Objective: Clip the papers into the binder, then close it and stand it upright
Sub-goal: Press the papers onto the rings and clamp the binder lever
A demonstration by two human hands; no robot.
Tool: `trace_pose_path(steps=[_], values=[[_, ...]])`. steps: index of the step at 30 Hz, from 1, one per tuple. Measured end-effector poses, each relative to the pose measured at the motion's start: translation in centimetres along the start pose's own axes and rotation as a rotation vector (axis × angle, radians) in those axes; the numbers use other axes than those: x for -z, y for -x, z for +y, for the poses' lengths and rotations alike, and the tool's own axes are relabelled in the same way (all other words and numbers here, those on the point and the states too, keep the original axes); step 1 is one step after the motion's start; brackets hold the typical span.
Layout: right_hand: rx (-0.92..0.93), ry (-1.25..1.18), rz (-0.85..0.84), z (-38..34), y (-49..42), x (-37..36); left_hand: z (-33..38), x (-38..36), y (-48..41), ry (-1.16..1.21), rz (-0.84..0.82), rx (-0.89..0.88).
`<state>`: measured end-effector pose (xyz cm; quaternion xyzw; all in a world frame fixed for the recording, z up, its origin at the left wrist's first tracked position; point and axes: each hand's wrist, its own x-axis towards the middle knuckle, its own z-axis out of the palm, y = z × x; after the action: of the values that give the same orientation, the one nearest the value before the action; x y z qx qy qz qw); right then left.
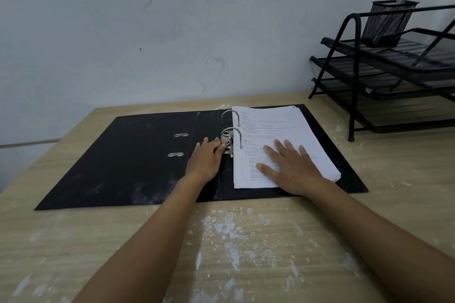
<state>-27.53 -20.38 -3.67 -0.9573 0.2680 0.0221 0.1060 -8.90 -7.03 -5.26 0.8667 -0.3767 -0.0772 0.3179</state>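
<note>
Head view, binder: the black binder (128,155) lay fully open and flat on the wooden desk (246,253), spine running away from the person.
Head view, papers: the stack of papers (283,130) sat on the binder's right half, its left edge threaded onto the two metal rings (231,128), which looked closed over it, though the join was too small to confirm.
Head view, left hand: the left hand (205,158) rested beside the spine, fingers curled together on the lever mechanism (227,146) at the base of the rings; whether they gripped or only pressed it, I cannot tell.
Head view, right hand: the right hand (290,167) lay flat on the sheets, fingers spread apart, holding nothing, simply pinning the stack.
Step in hand: judged to be locking the rings.
How to do it well: the lever probably wanted pushing fully down until it seated, with the flat hand keeping the holes aligned so no sheet tore or slipped.
Risk: a finger caught near the mechanism, or a half-latched lever that lets pages escape once the binder stands upright.
Surroundings: a black mesh tray rack (384,71) stood well apart at the right.
</note>
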Motion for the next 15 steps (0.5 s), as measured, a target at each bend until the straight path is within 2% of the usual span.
trace_pose_path(steps=[6, 11, 15], values=[[-0.013, -0.019, -0.012, -0.4, 0.0, 0.3, 0.3, 1.5, 1.8, -0.034, -0.037, -0.029], [0.016, -0.079, 0.02, -2.0, 0.2, 0.4, -1.7, 4.5, 3.9, -0.067, -0.032, 0.013], [0.051, -0.207, 0.161, -4.4, 1.4, 1.0, -5.0, 7.0, 5.6, -0.127, 0.002, 0.054]])
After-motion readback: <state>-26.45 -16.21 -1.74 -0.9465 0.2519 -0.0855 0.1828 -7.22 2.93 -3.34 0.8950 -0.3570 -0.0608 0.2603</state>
